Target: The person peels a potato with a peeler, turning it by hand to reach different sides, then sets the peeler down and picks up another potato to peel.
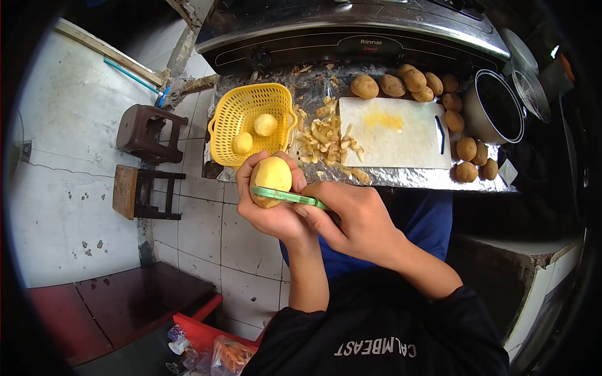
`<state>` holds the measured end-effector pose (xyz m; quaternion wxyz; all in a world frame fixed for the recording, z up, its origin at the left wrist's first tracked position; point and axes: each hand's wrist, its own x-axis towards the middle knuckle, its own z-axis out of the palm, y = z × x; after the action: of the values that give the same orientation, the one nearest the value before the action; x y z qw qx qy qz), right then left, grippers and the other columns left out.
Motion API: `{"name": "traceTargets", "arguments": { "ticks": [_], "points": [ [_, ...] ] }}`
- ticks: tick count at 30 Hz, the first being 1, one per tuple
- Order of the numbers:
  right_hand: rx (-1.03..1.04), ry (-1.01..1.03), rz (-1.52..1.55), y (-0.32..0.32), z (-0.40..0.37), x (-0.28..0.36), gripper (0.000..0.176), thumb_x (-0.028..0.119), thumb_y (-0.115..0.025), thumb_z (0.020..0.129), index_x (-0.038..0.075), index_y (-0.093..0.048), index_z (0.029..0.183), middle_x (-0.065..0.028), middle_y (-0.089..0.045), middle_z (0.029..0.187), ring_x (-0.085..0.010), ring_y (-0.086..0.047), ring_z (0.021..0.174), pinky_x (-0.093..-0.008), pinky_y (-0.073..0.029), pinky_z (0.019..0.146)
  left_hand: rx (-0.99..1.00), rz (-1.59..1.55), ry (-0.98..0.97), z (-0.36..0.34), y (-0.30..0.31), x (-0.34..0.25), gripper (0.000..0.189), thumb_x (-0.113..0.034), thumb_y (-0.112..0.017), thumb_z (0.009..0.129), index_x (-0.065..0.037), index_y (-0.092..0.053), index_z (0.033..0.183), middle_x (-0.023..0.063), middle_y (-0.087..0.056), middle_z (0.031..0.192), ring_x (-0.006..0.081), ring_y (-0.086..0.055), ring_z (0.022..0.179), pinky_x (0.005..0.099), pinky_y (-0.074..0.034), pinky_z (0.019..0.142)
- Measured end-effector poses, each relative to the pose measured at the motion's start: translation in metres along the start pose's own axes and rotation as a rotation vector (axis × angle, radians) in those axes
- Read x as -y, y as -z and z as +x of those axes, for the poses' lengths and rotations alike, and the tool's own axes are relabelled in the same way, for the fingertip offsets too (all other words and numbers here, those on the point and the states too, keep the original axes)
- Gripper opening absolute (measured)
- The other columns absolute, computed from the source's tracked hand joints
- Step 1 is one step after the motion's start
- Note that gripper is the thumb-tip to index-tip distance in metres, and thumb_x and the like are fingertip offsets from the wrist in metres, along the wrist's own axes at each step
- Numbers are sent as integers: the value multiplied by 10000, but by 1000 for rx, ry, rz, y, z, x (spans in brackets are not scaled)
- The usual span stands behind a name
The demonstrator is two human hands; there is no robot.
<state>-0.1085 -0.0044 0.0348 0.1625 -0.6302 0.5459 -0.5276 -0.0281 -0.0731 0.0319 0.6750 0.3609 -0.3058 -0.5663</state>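
A mostly peeled potato (274,173) rests in my left hand (276,216), whose fingers curl around it. Some brown skin shows at its lower end. My right hand (351,213) grips a green peeler (288,196), its head lying across the lower part of the potato. Just beyond my hands stands a yellow basket (222,128) holding two peeled potatoes (266,125). Potato peelings (326,141) lie heaped between the basket and a white cutting board (401,150), which has a yellow stain.
Several unpeeled potatoes (365,87) line the board's back and right sides. A pot (495,106) stands at the right, and a stove (357,47) sits behind the foil-covered surface (401,178). Two stools (147,135) are on the tiled floor at left.
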Motion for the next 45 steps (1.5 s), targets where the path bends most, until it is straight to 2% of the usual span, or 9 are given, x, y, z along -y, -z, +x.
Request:
{"name": "traceTargets", "arguments": {
  "ticks": [17,19,25,31,33,35,39,42,45],
  "points": [
    [68,-149,106,8,11,17,243,208,-606,928,11,-551,797,-154,-527,584,-321,-555,496,-372,-438,475,71,-91,-87,-3,2,-2,474,-392,-312,875,-3,-529,1038,147,-531,645,189,-465,502,269,-369,449],
    [100,-203,109,14,16,12,261,214,-582,934,18,-537,767,-173,-555,580,-367,-578,508,-404,-451,470,-176,-167,-171,-11,-11,-7,488,-402,-311,871,5,-540,1012,135,-559,681,215,-536,541,278,-437,472],
    [67,-314,131,16,27,0,267,223,-592,925,6,-556,773,-178,-540,550,-362,-576,499,-388,-437,467,113,-174,-93,4,13,9,471,-399,-328,869,1,-535,1009,145,-572,695,182,-462,478,262,-369,422],
    [31,-333,32,14,41,-31,258,229,-617,908,-10,-615,811,-175,-554,544,-333,-575,474,-379,-431,471,180,-209,-137,11,20,14,409,-316,-357,889,9,-578,1005,179,-557,676,163,-385,423,246,-326,412],
    [9,-343,39,12,42,-43,308,270,-614,935,-4,-587,798,-80,-454,481,-140,-401,432,-323,-337,450,131,-181,-156,12,21,13,413,-313,-359,886,14,-580,1008,193,-552,677,164,-376,419,230,-305,402],
    [-18,-438,-88,13,44,-49,313,301,-630,899,-5,-665,844,-174,-540,518,-338,-565,458,-394,-435,480,117,-183,-144,12,25,13,418,-322,-358,881,12,-576,1005,188,-546,673,167,-385,426,235,-308,403],
    [-35,-561,-120,12,46,-56,378,362,-651,877,-8,-656,804,-186,-546,523,-336,-570,462,-394,-447,490,123,-155,-146,14,30,19,422,-335,-356,876,7,-569,999,178,-542,668,171,-398,438,239,-315,405],
    [-42,-551,-143,12,46,-58,427,396,-689,842,-15,-632,744,-174,-559,519,-311,-589,472,-376,-463,501,122,-140,-149,13,33,21,423,-342,-350,878,5,-560,994,170,-536,658,172,-411,450,242,-319,408],
    [3,-560,-148,10,45,-62,420,378,-749,820,1,-621,684,-23,-533,516,-79,-452,488,-277,-367,468,101,-122,-163,14,33,20,415,-334,-340,882,3,-556,992,167,-531,646,171,-412,453,242,-312,407]
  ]
}}
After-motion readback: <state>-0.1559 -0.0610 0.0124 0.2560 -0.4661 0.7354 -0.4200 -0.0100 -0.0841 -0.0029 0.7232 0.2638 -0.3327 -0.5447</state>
